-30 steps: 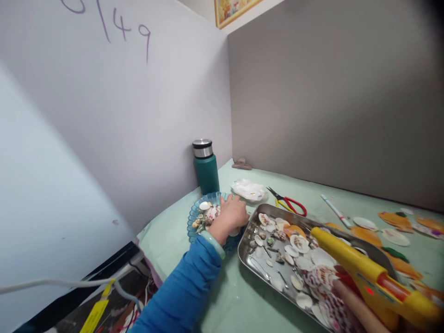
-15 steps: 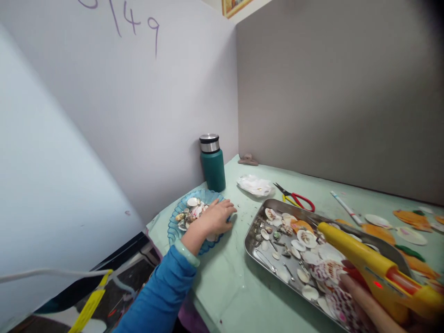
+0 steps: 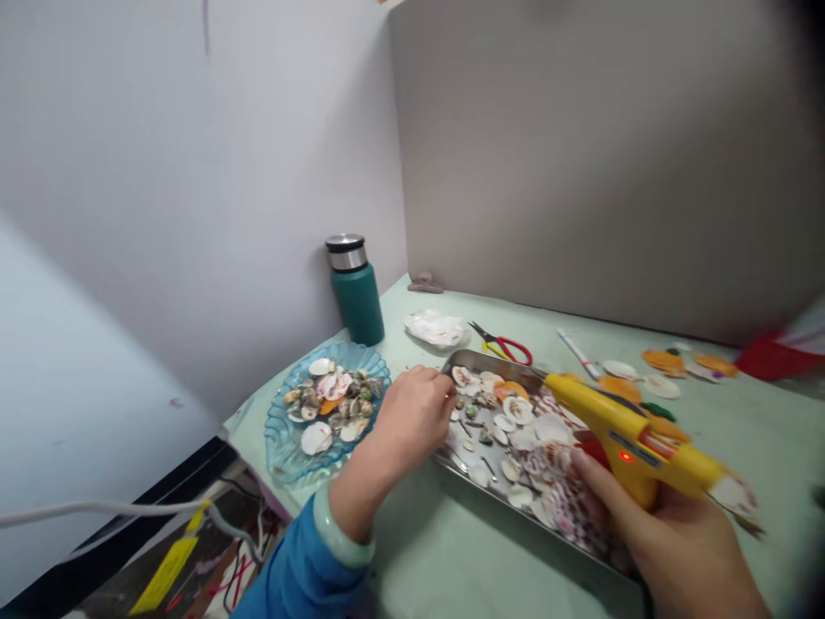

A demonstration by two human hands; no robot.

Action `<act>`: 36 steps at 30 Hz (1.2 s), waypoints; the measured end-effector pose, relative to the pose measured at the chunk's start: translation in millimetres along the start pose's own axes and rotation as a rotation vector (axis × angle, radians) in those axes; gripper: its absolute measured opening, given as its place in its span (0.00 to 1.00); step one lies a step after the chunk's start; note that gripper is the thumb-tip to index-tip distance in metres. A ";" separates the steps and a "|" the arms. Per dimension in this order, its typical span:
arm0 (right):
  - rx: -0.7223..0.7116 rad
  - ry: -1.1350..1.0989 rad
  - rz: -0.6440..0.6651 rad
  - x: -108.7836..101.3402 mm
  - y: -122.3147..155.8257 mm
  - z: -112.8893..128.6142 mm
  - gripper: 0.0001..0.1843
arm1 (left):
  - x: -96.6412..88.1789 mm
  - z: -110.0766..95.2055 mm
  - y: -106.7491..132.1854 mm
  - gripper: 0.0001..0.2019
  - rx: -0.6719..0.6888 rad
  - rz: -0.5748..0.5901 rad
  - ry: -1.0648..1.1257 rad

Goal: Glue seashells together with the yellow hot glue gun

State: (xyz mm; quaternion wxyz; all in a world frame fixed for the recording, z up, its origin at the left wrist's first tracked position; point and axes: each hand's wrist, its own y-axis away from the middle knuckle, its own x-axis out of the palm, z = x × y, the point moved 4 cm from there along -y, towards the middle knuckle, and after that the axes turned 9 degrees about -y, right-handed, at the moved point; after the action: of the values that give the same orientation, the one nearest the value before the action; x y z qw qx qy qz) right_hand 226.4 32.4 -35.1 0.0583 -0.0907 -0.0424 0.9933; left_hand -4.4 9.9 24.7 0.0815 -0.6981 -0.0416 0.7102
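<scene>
My right hand (image 3: 689,542) grips a yellow glue gun (image 3: 619,438) with a red light on its side; its nozzle points left over the tray. Under it lies a metal tray (image 3: 461,361) of seashells (image 3: 516,409), several white, some orange or speckled. At the tray's left edge is my left hand (image 3: 416,413), its fingers curled and pressed together; what they hold, if anything, is hidden. Left of this hand sits a blue scalloped glass plate (image 3: 284,447) with a heap of small shells and snail shells (image 3: 335,400).
A green bottle (image 3: 357,301) stands behind the plate. Beyond the tray lie a white plastic bag (image 3: 435,328), red-and-yellow-handled scissors (image 3: 512,348) and a white pen (image 3: 577,352). Loose orange and white shells (image 3: 663,361) lie to the right. Grey partitions (image 3: 547,155) enclose the table; a cable (image 3: 109,509) hangs left.
My left hand has left the blue plate and moved right to the tray's edge, its fingers now curled. The view has turned right. My right hand still holds the glue gun.
</scene>
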 end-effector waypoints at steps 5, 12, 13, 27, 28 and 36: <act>-0.019 -0.088 -0.005 1.6 5.1 12.2 0.15 | 21.2 -15.8 -26.2 0.10 0.092 0.095 -0.015; 0.007 -0.127 0.015 3.1 6.3 12.9 0.20 | 43.8 -20.9 -50.4 0.10 0.091 0.173 -0.106; 0.012 -0.133 0.015 3.3 6.3 13.3 0.20 | 45.2 -22.2 -51.4 0.09 0.094 0.182 -0.112; 0.100 -0.204 0.021 6.0 5.0 7.6 0.19 | 52.2 -19.6 -58.1 0.11 0.136 0.176 -0.003; 0.108 -0.207 0.018 5.8 5.1 8.1 0.19 | 51.7 -20.0 -57.8 0.11 0.139 0.177 -0.002; 0.089 -0.132 -0.021 2.7 4.7 4.2 0.17 | 50.4 -26.0 -56.8 0.12 0.135 0.189 -0.069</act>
State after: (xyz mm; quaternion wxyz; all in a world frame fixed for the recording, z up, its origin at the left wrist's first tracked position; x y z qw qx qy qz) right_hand 222.5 27.8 -31.8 0.0696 -0.0221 -0.0031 0.9973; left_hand 24.2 73.1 -15.6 0.0595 -0.6668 0.0697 0.7395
